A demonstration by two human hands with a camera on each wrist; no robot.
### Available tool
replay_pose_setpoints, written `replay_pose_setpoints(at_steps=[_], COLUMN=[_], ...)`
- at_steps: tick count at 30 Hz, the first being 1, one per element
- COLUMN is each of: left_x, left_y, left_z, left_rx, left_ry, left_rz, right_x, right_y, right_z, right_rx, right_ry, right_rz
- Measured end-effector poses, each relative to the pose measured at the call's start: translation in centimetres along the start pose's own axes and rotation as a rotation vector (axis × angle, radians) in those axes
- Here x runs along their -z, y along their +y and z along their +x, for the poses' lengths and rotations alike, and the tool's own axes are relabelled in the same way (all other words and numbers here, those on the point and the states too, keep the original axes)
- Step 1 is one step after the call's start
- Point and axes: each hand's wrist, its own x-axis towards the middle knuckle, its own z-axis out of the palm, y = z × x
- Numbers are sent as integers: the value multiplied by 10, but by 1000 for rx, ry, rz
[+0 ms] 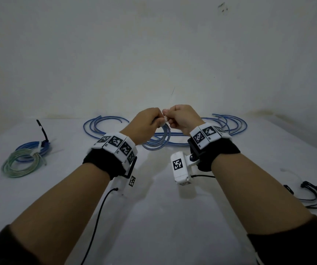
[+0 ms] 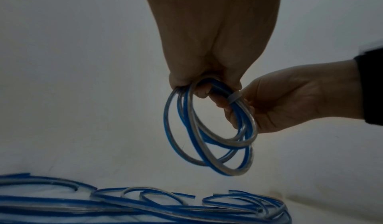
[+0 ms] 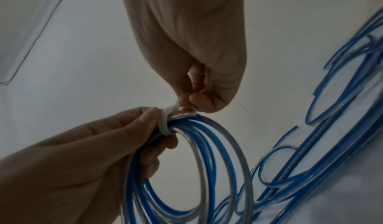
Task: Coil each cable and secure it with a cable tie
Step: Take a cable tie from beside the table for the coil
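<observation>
A small coil of blue and clear cable (image 1: 158, 141) hangs above the middle of the white table (image 1: 153, 217). My left hand (image 1: 154, 120) grips the top of the coil (image 2: 207, 137), its fingers curled through the loops. A white cable tie (image 3: 165, 124) is wrapped round the bundle right beside those fingers. My right hand (image 3: 186, 103) pinches the tie's free end just above the coil (image 3: 207, 170). In the head view the white tie (image 1: 164, 121) shows between the two hands, which almost touch.
Several loose blue cables (image 1: 104, 125) lie spread along the table's back, also on the right (image 1: 230, 123). At the left rest a tied green coil (image 1: 20, 165) and a tied blue coil (image 1: 33, 149). Black cable ties (image 1: 316, 196) lie at the right edge.
</observation>
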Motion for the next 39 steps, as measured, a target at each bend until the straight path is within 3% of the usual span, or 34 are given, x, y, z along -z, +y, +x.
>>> replay_pose_setpoints(at_steps=[13,17,19,22,25,28,31,35,39], left_x=[-4,3,8,15,22,26,27,31,40], left_y=[4,3,2,-3,-5,-1,5,1,-9], left_z=[-5,3,8,13,15,13,5,-7,-20], left_rx=[-39,-14,51,174,276,333,333,325,321], left_ry=[24,32,97,326,447,425,376,320,269], left_rz=[38,-11,-79,-221,-352,-478,-714,-776,-787], right_x=[-2,-6,-9,-16,-26,-40,-53,-61,-73], right_y=[-7,-10,-15,-22,-19,-11,-6,-4,-4], right_z=[9,9,10,9,-6,-16,-15,-18,-20], right_rx=[-107,-25,58,140,241,329,372,433,402], right_ry=[54,111,179,252,157,51,53,140,109], right_rz=[-18,85,123,-65,-125,-107,-127,-144,-99])
